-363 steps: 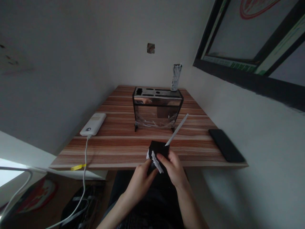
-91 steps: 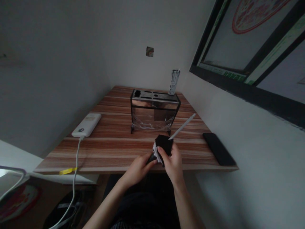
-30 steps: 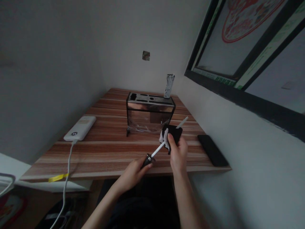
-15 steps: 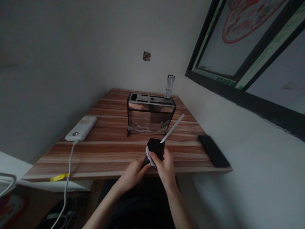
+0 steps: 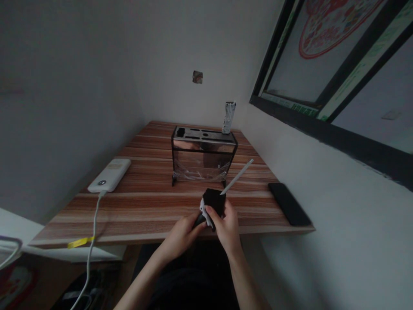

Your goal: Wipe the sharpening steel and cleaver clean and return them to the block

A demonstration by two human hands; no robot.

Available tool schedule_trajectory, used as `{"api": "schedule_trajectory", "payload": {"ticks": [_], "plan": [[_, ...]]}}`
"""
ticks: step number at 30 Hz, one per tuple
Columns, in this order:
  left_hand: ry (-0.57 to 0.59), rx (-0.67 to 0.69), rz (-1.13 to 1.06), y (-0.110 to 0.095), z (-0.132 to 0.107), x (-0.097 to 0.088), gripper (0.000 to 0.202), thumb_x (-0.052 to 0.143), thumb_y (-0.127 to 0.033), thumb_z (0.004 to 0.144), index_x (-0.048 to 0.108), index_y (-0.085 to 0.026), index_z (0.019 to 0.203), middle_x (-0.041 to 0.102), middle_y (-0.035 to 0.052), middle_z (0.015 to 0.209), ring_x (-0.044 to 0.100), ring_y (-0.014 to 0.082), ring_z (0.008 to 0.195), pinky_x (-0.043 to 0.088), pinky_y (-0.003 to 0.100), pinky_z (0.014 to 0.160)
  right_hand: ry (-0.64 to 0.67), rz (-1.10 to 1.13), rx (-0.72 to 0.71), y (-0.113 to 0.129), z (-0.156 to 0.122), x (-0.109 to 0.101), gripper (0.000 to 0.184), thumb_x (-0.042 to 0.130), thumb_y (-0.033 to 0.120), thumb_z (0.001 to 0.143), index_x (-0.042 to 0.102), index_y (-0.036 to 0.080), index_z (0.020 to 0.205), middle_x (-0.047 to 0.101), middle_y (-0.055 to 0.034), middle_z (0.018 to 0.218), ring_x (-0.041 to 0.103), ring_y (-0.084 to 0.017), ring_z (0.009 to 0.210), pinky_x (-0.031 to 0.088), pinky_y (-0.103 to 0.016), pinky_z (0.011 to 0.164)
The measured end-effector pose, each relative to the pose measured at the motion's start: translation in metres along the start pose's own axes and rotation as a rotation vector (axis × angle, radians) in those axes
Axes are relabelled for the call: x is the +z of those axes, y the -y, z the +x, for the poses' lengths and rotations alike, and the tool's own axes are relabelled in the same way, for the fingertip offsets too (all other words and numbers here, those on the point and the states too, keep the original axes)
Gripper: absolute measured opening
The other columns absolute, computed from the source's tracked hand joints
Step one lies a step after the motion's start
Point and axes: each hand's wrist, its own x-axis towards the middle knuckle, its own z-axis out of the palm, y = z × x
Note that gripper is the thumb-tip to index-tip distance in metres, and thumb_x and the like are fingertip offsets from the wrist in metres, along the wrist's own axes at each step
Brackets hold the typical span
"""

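Observation:
My left hand (image 5: 183,234) is closed around a dark handle (image 5: 199,220) near the table's front edge. Beside it, my right hand (image 5: 228,226) grips a black square piece (image 5: 214,198), its thumb pressed on a crumpled white piece (image 5: 205,211). From behind the black piece a long, thin, pale strip (image 5: 238,175) sticks out up and to the right. It lines up roughly with the handle, but the part between is covered, so I cannot tell whether they are joined. Beyond my hands stands a clear-fronted rack (image 5: 203,148) with a dark frame and slotted top.
A plastic-wrapped upright piece (image 5: 229,117) rises from the rack's right end. On the left of the wooden table (image 5: 142,215) lies a white power bank (image 5: 109,175) with a cable (image 5: 94,224) hanging over the edge. A black phone (image 5: 288,203) lies at right, near the wall.
Both hands have shifted slightly to the right with the black piece. The pale strip's far end has moved a little right and down.

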Motion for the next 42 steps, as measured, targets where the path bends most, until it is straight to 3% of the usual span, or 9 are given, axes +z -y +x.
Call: {"api": "schedule_trajectory", "payload": {"ticks": [8, 15, 27, 37, 42], "plan": [[0.014, -0.008, 0.021, -0.005, 0.000, -0.002, 0.025, 0.042, -0.035, 0.091, 0.058, -0.017, 0.100, 0.067, 0.0052, 0.088, 0.062, 0.0191, 0.079, 0.043, 0.023, 0.069, -0.041, 0.022, -0.048, 0.006, 0.013, -0.012, 0.033, 0.070, 0.036, 0.071, 0.064, 0.017, 0.096, 0.072, -0.0079, 0.090, 0.067, -0.021, 0.079, 0.056, -0.033, 0.070], [0.029, -0.005, 0.073, -0.007, 0.000, -0.003, 0.026, 0.042, -0.036, 0.090, 0.059, -0.019, 0.096, 0.066, 0.0040, 0.084, 0.061, 0.0186, 0.078, 0.043, 0.023, 0.070, -0.089, 0.028, -0.087, 0.016, 0.037, -0.037, 0.032, 0.071, 0.038, 0.071, 0.065, 0.015, 0.091, 0.070, -0.0049, 0.075, 0.060, -0.013, 0.053, 0.048, -0.022, 0.042], [0.020, -0.003, 0.059, -0.003, -0.002, -0.002, 0.028, 0.042, -0.039, 0.090, 0.060, -0.019, 0.099, 0.066, 0.0029, 0.085, 0.061, 0.0182, 0.078, 0.042, 0.024, 0.072, -0.240, 0.024, -0.292, 0.047, 0.085, -0.075, 0.028, 0.070, 0.039, 0.070, 0.067, 0.015, 0.085, 0.068, -0.0036, 0.076, 0.062, -0.014, 0.061, 0.048, -0.024, 0.052], [0.050, -0.017, 0.112, -0.003, -0.002, -0.002, 0.028, 0.040, -0.040, 0.091, 0.059, -0.019, 0.094, 0.064, 0.0021, 0.080, 0.059, 0.0177, 0.075, 0.038, 0.023, 0.068, -0.480, 0.063, -0.346, 0.041, 0.084, -0.062, 0.031, 0.069, 0.042, 0.071, 0.066, 0.013, 0.080, 0.066, -0.0030, 0.072, 0.061, -0.014, 0.063, 0.049, -0.025, 0.056], [0.042, -0.027, 0.111, -0.004, -0.001, -0.003, 0.028, 0.040, -0.039, 0.091, 0.058, -0.018, 0.092, 0.063, 0.0021, 0.078, 0.058, 0.0169, 0.072, 0.039, 0.023, 0.067, -0.310, 0.023, -0.238, 0.030, 0.065, -0.046, 0.033, 0.068, 0.045, 0.071, 0.066, 0.013, 0.082, 0.068, -0.0043, 0.073, 0.062, -0.015, 0.063, 0.050, -0.025, 0.055]]}}
